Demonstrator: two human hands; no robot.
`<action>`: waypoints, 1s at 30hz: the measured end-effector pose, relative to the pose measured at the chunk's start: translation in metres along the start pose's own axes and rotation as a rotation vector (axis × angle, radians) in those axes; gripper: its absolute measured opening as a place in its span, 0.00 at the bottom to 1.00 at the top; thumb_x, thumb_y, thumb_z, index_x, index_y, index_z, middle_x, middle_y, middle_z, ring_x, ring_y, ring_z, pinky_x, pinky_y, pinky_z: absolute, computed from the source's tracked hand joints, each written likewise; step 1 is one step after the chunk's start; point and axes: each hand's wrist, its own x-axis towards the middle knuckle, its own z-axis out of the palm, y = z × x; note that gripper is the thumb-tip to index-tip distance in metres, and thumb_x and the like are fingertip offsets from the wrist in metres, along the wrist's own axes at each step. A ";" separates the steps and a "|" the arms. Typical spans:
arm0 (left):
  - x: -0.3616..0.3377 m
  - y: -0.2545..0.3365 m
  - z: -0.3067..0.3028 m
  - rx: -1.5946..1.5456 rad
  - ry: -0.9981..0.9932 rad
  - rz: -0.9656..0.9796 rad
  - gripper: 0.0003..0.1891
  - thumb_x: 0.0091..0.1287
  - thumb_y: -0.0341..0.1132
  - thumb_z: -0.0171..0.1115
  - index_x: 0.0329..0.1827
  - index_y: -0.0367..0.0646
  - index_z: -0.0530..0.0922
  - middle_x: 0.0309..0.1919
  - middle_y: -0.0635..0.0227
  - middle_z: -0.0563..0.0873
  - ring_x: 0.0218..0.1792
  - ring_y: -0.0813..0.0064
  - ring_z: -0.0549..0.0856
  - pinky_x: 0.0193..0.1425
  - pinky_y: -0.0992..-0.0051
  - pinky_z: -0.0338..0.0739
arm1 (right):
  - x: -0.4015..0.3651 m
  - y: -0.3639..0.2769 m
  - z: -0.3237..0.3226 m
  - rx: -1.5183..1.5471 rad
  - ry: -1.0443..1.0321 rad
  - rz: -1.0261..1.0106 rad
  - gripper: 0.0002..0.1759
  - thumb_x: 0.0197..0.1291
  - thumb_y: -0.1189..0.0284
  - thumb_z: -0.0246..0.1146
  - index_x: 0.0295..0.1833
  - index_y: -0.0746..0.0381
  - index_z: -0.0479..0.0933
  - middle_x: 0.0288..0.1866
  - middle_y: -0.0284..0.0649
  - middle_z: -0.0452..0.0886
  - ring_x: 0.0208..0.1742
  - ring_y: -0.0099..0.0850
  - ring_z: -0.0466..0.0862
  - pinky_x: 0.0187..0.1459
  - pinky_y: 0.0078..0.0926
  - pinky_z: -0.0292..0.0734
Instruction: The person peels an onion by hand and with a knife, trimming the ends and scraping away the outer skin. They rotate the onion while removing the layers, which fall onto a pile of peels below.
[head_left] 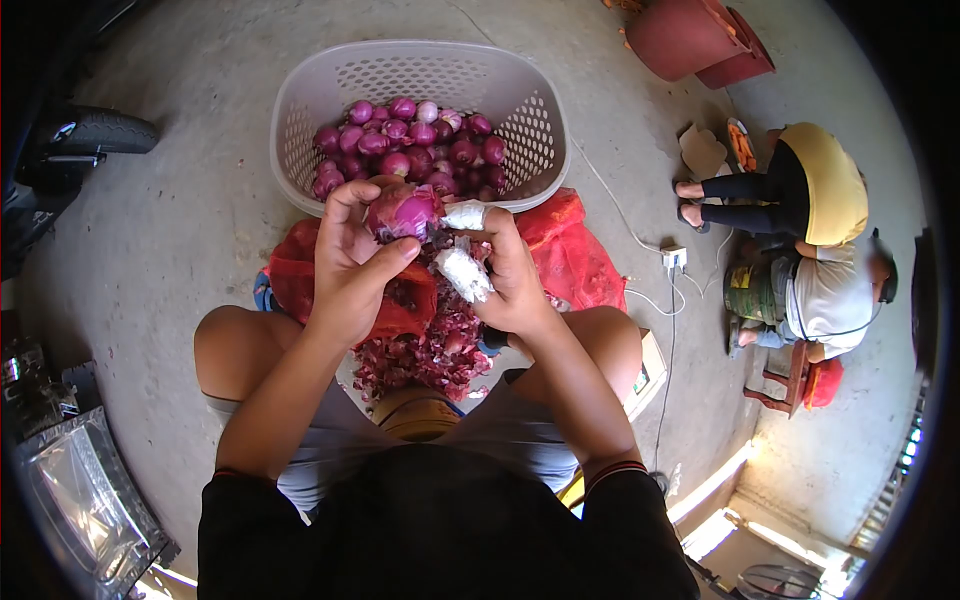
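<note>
A purple-red onion [403, 213] is held up in front of the basket by my left hand [350, 262], its thumb and fingers wrapped round it. Against the onion's right side is my right hand [512, 272], with white wrapping [463, 273] on its thumb and index finger, the fingers closed on loose skin at the onion's end. Just beyond, a grey perforated basket [290, 130] holds several peeled onions [395, 130]. Below my hands lies a heap of onion skins [430, 355]. Red mesh sacks [570, 255] lie on both sides of it.
Two people [825, 190] are at the right, one near a wooden stool [790, 380]. Red tubs [690, 40] stand at the upper right. A power strip [674, 258] with cables lies on the floor. A motorcycle wheel [110, 130] is at the left.
</note>
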 end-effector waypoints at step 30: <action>-0.001 0.001 0.000 -0.040 -0.024 -0.012 0.28 0.53 0.14 0.61 0.55 0.44 0.65 0.59 0.62 0.69 0.60 0.71 0.72 0.63 0.70 0.67 | 0.002 0.004 -0.005 0.074 0.047 0.101 0.22 0.55 0.78 0.63 0.55 0.62 0.65 0.45 0.44 0.78 0.43 0.35 0.81 0.45 0.28 0.74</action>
